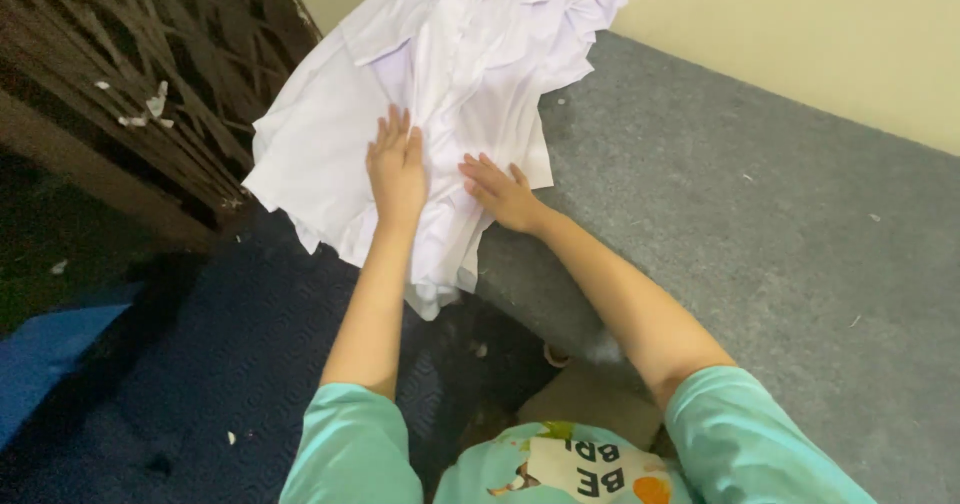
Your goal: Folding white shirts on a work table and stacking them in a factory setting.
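pressing flat, left hand [397, 169] and right hand [500, 192] open, fingers spread on white cloth pile [450, 74] | pile overhangs grey surface [760, 224] edge | pile top cut off by frame

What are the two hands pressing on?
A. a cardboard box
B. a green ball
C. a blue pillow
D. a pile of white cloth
D: the left hand and right hand both lie flat on the pile of white cloth, which hangs over the edge of the grey surface.
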